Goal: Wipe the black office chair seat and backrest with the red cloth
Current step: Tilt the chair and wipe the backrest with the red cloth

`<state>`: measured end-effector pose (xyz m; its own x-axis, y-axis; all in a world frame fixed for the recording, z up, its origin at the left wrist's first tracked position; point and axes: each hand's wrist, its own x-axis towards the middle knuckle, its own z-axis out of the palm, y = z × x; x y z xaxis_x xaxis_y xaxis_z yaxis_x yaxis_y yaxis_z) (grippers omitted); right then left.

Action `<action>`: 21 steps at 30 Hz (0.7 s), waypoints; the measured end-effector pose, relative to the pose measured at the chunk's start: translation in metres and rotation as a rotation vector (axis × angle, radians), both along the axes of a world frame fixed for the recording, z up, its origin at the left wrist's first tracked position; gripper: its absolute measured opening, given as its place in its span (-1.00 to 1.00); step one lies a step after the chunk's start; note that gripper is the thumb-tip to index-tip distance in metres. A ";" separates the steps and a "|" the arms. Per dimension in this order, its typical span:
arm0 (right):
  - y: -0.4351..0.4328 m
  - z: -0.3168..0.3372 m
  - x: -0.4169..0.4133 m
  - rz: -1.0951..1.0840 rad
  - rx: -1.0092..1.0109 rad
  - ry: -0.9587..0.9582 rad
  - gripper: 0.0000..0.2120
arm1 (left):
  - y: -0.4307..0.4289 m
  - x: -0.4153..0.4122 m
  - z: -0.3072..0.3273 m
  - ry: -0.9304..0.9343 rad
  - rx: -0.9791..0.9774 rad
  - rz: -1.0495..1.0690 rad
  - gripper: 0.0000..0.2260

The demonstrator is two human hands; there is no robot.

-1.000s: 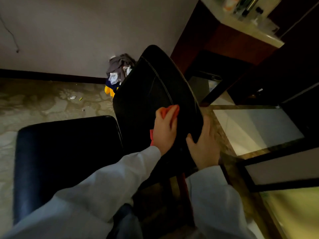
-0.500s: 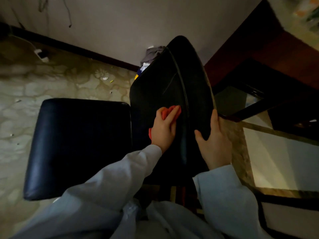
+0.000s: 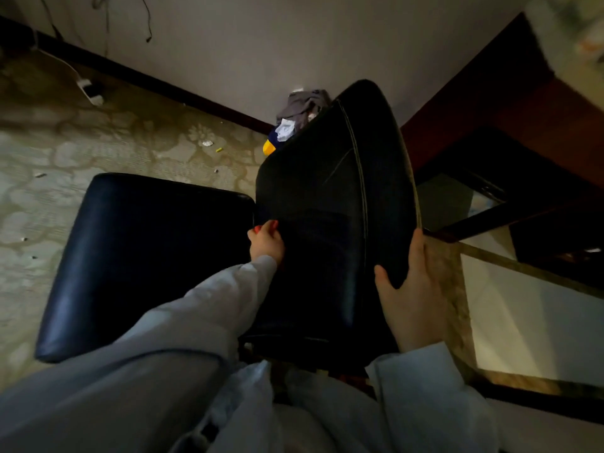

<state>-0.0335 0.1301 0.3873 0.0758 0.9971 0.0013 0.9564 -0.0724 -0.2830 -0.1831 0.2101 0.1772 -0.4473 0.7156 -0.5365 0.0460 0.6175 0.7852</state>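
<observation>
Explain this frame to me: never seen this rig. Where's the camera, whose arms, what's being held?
There is no robot here. One wide-angle camera sits on a person's head and looks forward and down, so the two pale sleeves coming up from the bottom are the wearer's own arms.

The left hand presses a red cloth against the black backrest, low down near where it meets the seat. Only a sliver of cloth shows past the fingers. The right hand grips the backrest's right edge, apparently to steady the chair.

Nothing lies on the seat. Behind the chair a pile of clothes sits on the floor by the wall, and a dark wooden desk stands at right.
</observation>
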 end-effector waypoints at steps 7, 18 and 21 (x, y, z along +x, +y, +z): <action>-0.015 0.013 0.004 0.002 -0.022 0.157 -0.44 | 0.044 0.004 0.090 -0.012 0.434 -0.003 -0.69; 0.003 0.007 0.013 -0.001 -0.094 0.569 -0.37 | 0.061 0.025 0.073 0.098 0.424 -0.246 -0.69; 0.002 0.003 0.015 -0.007 -0.074 0.584 -0.36 | 0.025 0.028 0.079 0.070 0.576 -0.300 -0.69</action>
<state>-0.0181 0.1317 0.3899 0.0497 0.9925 -0.1120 0.6433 -0.1176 -0.7566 -0.1548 0.2346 0.2561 -0.2035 0.9790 -0.0064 0.2140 0.0509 0.9755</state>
